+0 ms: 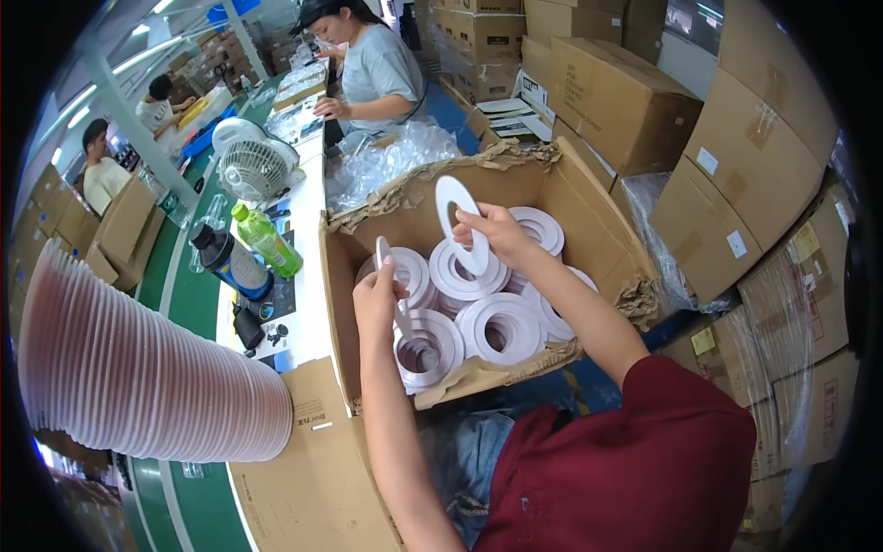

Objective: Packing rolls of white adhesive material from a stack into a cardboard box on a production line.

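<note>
A flat white ring (382,248) is pinched by the fingers of the left hand (373,302) inside the left edge of the cardboard box (581,204), nearly edge-on, its long axis slanting toward the near edge. A second ring (478,261), tilted, is grasped by the fingers of the right hand (498,232) toward the ragged far edge; smooth stacked rings (473,318) are held below.

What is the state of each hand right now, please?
Left hand: closed on a white ring, seen nearly edge-on.
Right hand: closed on another white ring, its hole showing.
</note>
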The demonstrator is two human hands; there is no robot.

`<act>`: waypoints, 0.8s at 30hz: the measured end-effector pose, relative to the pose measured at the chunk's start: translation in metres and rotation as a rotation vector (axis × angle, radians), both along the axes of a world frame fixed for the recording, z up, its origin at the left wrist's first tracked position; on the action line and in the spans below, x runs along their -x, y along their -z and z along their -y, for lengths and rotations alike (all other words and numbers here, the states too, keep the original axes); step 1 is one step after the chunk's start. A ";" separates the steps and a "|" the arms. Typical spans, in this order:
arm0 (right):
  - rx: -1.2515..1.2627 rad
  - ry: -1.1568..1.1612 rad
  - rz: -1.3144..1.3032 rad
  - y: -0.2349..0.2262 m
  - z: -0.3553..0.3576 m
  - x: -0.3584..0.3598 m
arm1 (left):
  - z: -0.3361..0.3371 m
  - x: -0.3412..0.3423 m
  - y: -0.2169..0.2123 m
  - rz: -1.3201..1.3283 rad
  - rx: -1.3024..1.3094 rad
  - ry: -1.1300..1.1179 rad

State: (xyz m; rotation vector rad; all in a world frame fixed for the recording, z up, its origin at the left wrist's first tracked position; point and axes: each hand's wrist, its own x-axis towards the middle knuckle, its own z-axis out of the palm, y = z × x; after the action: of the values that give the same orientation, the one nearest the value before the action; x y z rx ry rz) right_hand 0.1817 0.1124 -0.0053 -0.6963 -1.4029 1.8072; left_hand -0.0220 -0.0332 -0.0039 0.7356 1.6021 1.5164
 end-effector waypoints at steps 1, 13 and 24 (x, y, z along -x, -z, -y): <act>0.005 0.030 0.044 0.005 -0.004 0.001 | 0.000 -0.003 0.001 -0.061 0.001 0.012; -0.317 0.044 -0.202 0.002 -0.006 -0.013 | 0.005 -0.005 -0.007 -0.176 -0.008 0.024; -0.291 -0.107 -0.360 -0.002 -0.005 -0.015 | 0.007 0.002 -0.011 0.054 -0.205 -0.120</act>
State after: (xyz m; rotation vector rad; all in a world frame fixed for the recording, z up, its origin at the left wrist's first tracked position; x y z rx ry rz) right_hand 0.1966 0.1174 -0.0035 -0.1384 -1.4324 1.6592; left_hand -0.0242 -0.0399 0.0073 0.7136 1.4882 1.7917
